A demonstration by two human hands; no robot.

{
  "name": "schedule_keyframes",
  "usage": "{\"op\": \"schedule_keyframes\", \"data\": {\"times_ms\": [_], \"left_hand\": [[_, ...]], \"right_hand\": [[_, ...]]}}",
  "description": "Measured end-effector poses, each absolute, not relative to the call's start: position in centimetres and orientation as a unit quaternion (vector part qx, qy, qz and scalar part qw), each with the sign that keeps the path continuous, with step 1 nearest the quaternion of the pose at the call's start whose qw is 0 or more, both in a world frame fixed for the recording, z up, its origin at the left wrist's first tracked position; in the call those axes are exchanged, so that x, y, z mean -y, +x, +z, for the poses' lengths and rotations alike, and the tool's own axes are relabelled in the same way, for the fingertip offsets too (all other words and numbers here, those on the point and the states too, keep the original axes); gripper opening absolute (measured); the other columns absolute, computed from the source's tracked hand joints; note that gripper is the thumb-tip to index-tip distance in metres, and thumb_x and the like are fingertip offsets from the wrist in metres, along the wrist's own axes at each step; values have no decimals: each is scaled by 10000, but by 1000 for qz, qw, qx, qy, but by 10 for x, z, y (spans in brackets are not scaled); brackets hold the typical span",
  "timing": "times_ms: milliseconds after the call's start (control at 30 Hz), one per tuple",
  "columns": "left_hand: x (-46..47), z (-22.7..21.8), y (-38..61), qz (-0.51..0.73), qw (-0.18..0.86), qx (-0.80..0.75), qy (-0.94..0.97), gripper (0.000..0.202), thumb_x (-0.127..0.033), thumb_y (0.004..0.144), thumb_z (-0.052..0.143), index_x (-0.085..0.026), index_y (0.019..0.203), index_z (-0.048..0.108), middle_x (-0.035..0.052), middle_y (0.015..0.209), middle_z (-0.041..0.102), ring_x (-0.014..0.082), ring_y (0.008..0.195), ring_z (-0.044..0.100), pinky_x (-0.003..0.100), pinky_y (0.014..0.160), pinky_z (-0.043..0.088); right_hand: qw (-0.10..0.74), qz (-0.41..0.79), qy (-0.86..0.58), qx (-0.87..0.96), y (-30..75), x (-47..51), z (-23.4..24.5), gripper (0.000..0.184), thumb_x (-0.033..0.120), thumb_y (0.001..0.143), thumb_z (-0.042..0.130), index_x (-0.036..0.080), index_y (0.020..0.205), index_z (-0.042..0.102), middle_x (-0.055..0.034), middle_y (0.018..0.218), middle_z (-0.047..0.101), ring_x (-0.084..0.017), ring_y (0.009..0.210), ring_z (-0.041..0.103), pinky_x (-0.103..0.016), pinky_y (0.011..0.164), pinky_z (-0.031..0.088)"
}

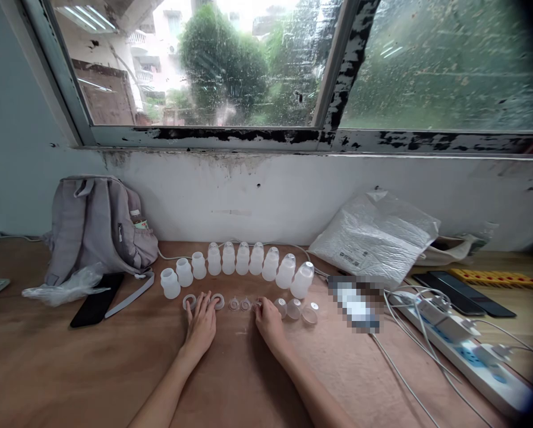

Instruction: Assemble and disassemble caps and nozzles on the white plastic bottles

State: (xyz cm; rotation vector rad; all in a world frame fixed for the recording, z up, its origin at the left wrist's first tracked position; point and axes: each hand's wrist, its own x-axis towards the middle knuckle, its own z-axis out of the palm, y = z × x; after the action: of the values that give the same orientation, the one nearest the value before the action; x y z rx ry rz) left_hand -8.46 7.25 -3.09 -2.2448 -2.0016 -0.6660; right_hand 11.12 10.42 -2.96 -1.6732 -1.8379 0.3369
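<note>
Several small translucent white bottles stand in a curved row on the wooden table. In front of them lies a row of small parts: white rings at the left, clear teats in the middle and clear caps at the right. My left hand lies flat on the table with fingers stretched out, its tips at the rings. My right hand rests beside it, fingers loosely curled, fingertips touching a small clear part in the row.
A grey backpack leans on the wall at the left, with a black phone and crumpled plastic in front. A white plastic bag lies at the right, then black tablets, a power strip with plugs and cables.
</note>
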Motion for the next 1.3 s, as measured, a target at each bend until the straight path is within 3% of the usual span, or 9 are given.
{"op": "schedule_keyframes", "data": {"times_ms": [500,733,867,967,1033,1200,1300], "left_hand": [[-73,-31,-86,-223,36,662,-715,342,-140,826,298,-212,1046,550,76,1288,435,246,1225,319,569,993,96],[-73,-29,-84,-248,53,661,-706,265,-230,801,401,-211,1015,558,100,1260,459,277,1206,340,589,978,106],[-75,-26,-85,-315,53,623,-714,270,-231,804,405,-203,1044,525,108,1225,476,257,1176,376,529,963,245],[-85,-13,-89,-380,46,574,-724,266,-211,816,383,-187,1052,503,106,1169,498,215,1114,433,408,919,363],[-97,3,-93,-398,59,563,-722,268,-207,818,383,-187,1062,494,101,1145,504,207,1085,448,381,917,365],[-139,50,-101,-364,123,601,-701,324,-275,812,414,-172,1113,481,106,1147,503,236,1059,438,378,901,342],[-165,70,-100,-317,142,659,-667,381,-375,812,406,-181,1130,484,116,1105,543,273,1024,439,430,857,325]], "right_hand": [[305,146,-632,697,112,-105,-27,201,177,810,344,157,839,542,-93,849,615,-193,781,581,-255,671,401],[320,142,-626,697,112,-104,-28,207,176,806,340,155,860,539,-89,861,622,-191,801,586,-253,684,407],[326,140,-623,697,113,-104,-27,198,177,796,356,155,895,526,-84,865,631,-188,799,590,-248,672,404],[313,139,-629,698,113,-104,-27,181,184,802,355,162,867,523,-75,815,641,-184,752,598,-243,635,397],[305,139,-634,697,113,-104,-26,174,185,805,357,166,860,520,-71,797,643,-182,735,602,-238,614,391],[308,144,-636,693,112,-103,-23,187,186,800,366,163,904,519,-77,823,646,-183,739,606,-235,608,388],[318,146,-634,690,111,-102,-22,235,186,792,368,159,985,499,-76,829,644,-187,740,604,-241,607,389]]}}
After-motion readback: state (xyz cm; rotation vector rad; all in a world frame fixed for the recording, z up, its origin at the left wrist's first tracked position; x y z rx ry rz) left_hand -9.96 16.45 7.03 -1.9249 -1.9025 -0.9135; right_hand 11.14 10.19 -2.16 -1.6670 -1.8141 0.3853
